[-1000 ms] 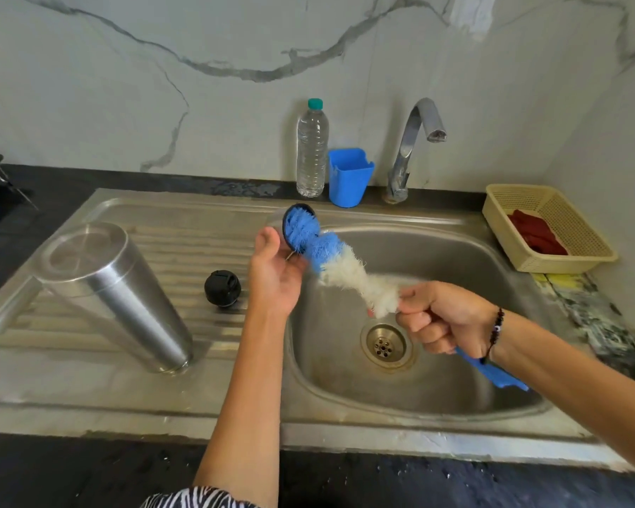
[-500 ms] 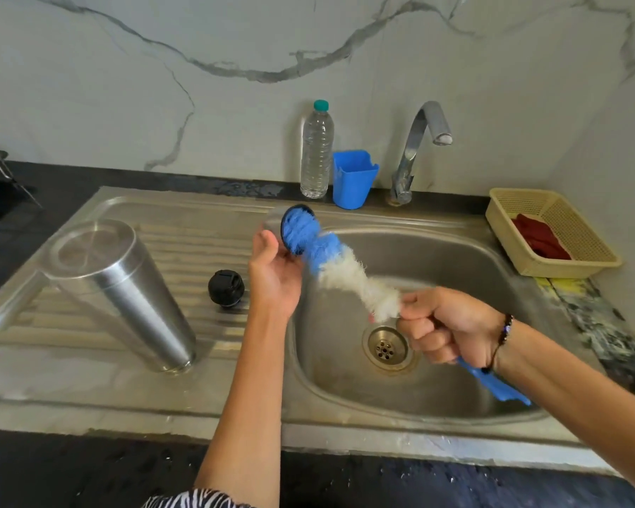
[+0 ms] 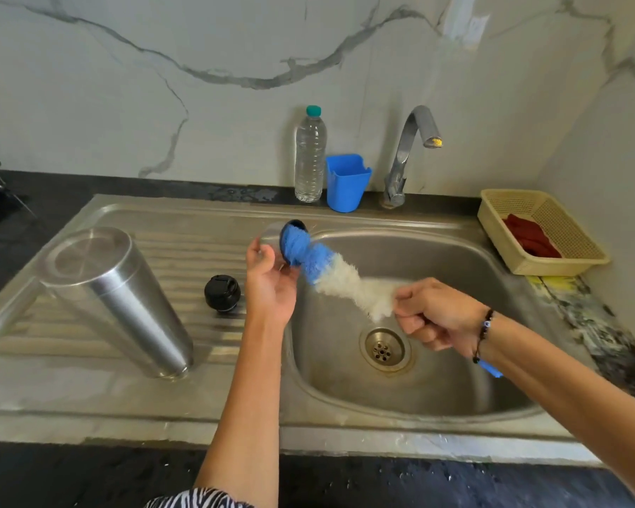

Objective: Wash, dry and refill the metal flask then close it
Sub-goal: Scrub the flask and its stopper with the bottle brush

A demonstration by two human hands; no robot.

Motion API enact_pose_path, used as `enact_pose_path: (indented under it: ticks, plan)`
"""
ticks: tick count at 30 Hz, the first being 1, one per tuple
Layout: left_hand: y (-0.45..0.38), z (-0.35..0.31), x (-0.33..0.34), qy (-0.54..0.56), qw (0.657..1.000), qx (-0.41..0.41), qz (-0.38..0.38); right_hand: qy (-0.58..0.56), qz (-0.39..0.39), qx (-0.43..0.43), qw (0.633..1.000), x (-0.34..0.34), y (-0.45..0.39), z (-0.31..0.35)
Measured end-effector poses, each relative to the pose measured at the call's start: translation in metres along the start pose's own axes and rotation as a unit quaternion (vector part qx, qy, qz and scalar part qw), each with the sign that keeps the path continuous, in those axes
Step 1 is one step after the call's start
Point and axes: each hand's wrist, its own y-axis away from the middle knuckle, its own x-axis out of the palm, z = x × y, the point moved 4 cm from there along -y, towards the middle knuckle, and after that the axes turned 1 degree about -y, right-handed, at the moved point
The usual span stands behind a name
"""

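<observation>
The metal flask stands upside down on the draining board at the left. Its black stopper lies on the board beside it. My left hand holds a small metal cap over the sink's left rim. The blue tip of a blue and white bottle brush is pushed into that cap. My right hand grips the brush by its handle above the basin; the blue handle end shows under my wrist.
The sink has a drain in the middle and a tap behind it. A plastic water bottle and a blue cup stand on the back ledge. A cream basket with a red cloth sits at the right.
My right hand has slid slightly up along the brush towards the cap. The left hand, the cap and the flask have hardly moved.
</observation>
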Motion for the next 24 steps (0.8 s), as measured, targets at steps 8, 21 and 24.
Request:
enact_pose_path:
  ticks: [8, 21, 24]
  plan:
    - [-0.002, 0.006, -0.015, -0.216, 0.966, -0.140, 0.004, 0.554, -0.321, -0.255, 0.724, -0.021, 0.012, 0.010]
    - [-0.010, 0.021, -0.015, -0.093, 0.991, -0.089, -0.032, 0.374, -0.192, -0.121, 0.899, 0.001, 0.003, -0.012]
    - [-0.006, 0.025, -0.020, -0.108, 0.988, -0.095, -0.053, 0.629, -0.342, -0.282, 0.638, -0.006, 0.013, 0.009]
